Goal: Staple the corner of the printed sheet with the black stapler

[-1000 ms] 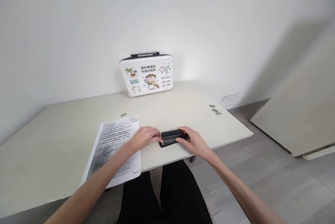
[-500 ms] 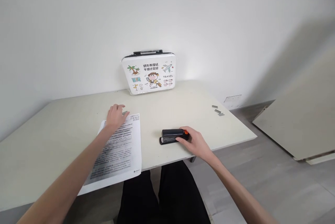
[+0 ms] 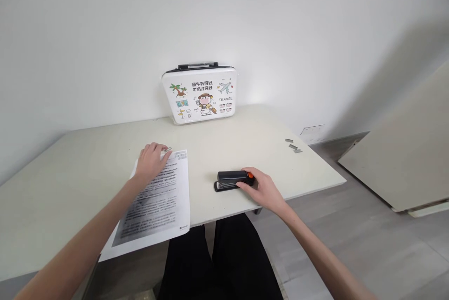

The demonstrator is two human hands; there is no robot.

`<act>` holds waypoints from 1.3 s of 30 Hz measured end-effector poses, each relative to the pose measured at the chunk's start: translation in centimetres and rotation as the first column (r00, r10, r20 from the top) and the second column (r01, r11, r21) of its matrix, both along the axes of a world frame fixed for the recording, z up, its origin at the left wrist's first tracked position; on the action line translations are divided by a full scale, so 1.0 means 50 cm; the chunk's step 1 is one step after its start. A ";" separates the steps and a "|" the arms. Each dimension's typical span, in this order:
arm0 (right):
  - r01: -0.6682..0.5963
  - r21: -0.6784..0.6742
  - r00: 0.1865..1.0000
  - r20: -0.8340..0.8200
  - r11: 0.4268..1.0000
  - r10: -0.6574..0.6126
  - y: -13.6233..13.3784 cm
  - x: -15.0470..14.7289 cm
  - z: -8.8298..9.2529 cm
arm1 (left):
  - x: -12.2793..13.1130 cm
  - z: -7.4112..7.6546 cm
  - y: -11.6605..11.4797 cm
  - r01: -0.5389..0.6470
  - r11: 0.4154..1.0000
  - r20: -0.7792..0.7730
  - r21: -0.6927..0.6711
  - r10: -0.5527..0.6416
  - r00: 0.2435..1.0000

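Note:
A printed sheet of paper (image 3: 157, 206) lies on the left half of the table, its lower edge past the table's front edge. Over its top edge is my left hand (image 3: 152, 160), fingers curled, with a small grey staple strip (image 3: 168, 149) at the thumb and fingertips. My right hand (image 3: 261, 188) grips the rear end of a black stapler (image 3: 229, 178) with an orange part, thumb in front and fingers behind. The stapler rests on the table, pointing left, to the right of the paper.
A white case (image 3: 201, 99) with cartoon prints and a black handle leans on the wall at the back of the table (image 3: 238, 141). Several grey staple strips (image 3: 293, 146) lie near the right edge. A pale panel (image 3: 403, 160) stands beyond, at the right.
My left hand has shifted slightly left and down, and the staple strip at its fingertips is tilted differently. My right hand still holds the stapler in about the same place.

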State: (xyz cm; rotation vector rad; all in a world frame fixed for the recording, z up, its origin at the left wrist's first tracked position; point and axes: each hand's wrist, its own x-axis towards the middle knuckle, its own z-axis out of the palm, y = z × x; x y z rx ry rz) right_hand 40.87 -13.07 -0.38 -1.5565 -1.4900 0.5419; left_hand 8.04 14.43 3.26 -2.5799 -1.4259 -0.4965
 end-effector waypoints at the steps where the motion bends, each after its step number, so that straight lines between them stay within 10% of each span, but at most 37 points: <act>1: 0.003 0.003 1.000 0.002 1.000 -0.003 0.000 0.000 -0.001 | -0.005 -0.002 -0.012 0.029 0.999 -0.005 0.013 -0.029 1.000; 15: 0.019 -0.024 1.000 0.007 1.000 -0.019 0.000 -0.005 -0.003 | 0.027 -0.040 -0.057 0.186 0.979 0.139 -0.085 -0.173 0.975; 25: 0.033 -0.040 0.999 0.025 0.999 -0.032 -0.013 -0.010 0.001 | 0.068 -0.065 -0.084 0.099 0.989 0.238 -0.108 -0.071 0.969; 39: 0.071 -0.060 0.996 0.054 0.996 -0.068 -0.010 -0.018 0.009 | 0.121 -0.044 -0.210 0.286 0.861 0.414 -0.420 -0.099 0.905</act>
